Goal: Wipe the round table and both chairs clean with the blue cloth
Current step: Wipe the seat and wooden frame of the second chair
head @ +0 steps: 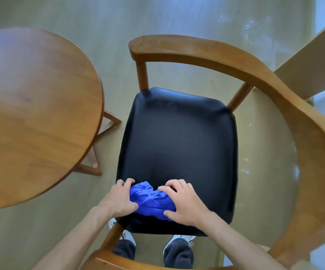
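I look down from my head and see both of my hands on the blue cloth (151, 200). The cloth is all bunched up between them. It lies on the black seat (177, 145) of the chair (274, 90), at the edge closest to me.

My left hand (119, 197) is on the left side of the cloth. Its fingers are bent and its thumb presses on the cloth. My right hand (183, 203) is on the right side. Its fingers curl over the top of the cloth and its thumb tucks in at the near edge. So both hands have hold of the cloth.

The rest of the seat stretches away past my fingers. The brown wooden arm of the chair curves around far beyond my hands and down past my right hand.

The round desk (35, 114) stands off to the left of my left hand, not touching the chair.

Below my wrists I see my shoes (127, 235) on the floor (196, 16).
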The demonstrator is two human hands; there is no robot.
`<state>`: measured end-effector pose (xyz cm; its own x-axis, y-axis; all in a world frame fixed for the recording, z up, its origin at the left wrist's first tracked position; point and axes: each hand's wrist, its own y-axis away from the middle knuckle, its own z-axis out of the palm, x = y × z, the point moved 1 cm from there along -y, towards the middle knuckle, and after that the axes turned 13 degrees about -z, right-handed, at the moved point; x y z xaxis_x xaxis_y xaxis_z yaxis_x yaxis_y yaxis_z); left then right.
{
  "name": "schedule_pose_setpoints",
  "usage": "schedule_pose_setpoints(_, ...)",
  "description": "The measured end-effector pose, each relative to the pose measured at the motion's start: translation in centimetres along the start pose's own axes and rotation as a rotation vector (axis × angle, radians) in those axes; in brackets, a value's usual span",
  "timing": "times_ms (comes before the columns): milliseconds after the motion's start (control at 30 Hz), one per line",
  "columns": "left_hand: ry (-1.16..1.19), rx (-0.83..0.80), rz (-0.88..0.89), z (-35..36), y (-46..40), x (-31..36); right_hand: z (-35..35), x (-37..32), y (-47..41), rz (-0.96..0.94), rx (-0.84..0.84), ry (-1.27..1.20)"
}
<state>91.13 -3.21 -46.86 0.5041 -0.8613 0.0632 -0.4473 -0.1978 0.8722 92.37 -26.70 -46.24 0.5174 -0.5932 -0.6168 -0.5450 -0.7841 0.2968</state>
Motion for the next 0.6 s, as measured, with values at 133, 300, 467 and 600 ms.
schedule_pose_setpoints(133, -0.025, -0.037, -0.059, 0.0, 0.2, -0.8, 2.4, -2.5, -0.9, 0.016, -0.066, 0.252)
schedule_pose_setpoints(300, 0.221, 0.064, -0.002, -2.5, 2.3, -0.1, 1.1, -2.9, -1.5, 0.135, -0.007, 0.231)
schedule_pose_setpoints(467, 0.611, 0.036, 0.244, -9.1, 8.5, 2.1, -5.6, -5.6, 0.5, 0.185, 0.353, -0.019)
schedule_pose_setpoints(600, 1.005, -0.056, 0.476, -14.9, 15.9, 4.7, -13.0, -11.4, 1.9, 0.191, 0.693, -0.062)
